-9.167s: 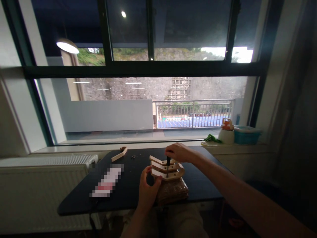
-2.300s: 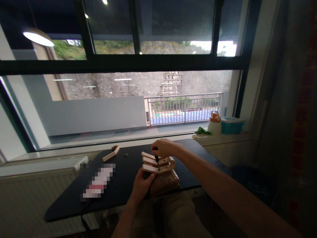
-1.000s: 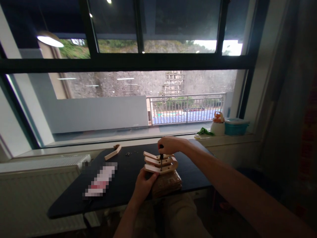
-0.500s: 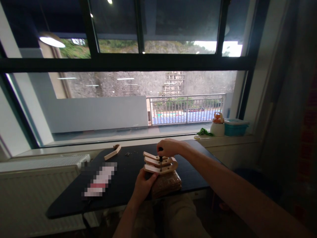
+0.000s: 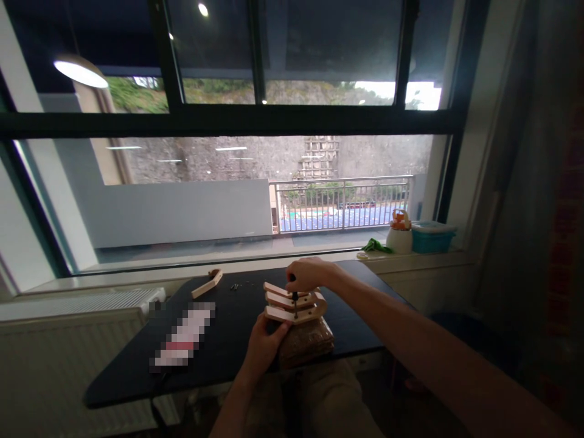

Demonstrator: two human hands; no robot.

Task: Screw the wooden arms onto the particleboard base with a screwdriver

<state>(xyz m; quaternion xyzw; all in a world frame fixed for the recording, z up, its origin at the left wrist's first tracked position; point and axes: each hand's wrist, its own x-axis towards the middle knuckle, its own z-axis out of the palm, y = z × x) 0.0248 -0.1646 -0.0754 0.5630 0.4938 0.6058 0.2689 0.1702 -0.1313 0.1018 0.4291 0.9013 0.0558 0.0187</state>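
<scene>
My right hand [image 5: 306, 275] is closed around the dark handle of a screwdriver [image 5: 295, 297] held upright. The screwdriver's tip meets a hole in the nearest slat of a pale wooden frame [image 5: 280, 314], made of bent slats with dark holes and a rounded right end. My left hand [image 5: 266, 338] grips the near left edge of this frame, its thumb pressed along the front slat. The frame rests on a brown wrapped bundle [image 5: 306, 344] at the table's front edge. The screwdriver's exact tip is too small to make out.
On the black table [image 5: 237, 328] lie a bent wooden piece [image 5: 207, 286], several small dark screws [image 5: 235, 286] and a blurred pink-white item [image 5: 185, 334]. A white bottle [image 5: 400, 238], a teal box [image 5: 432, 238] and a green cloth [image 5: 376, 246] stand on the sill. A radiator [image 5: 73, 353] is left.
My right hand and the screwdriver have turned or shifted very slightly left. The frame stays in place under my left hand, and the camera view has tilted a little.
</scene>
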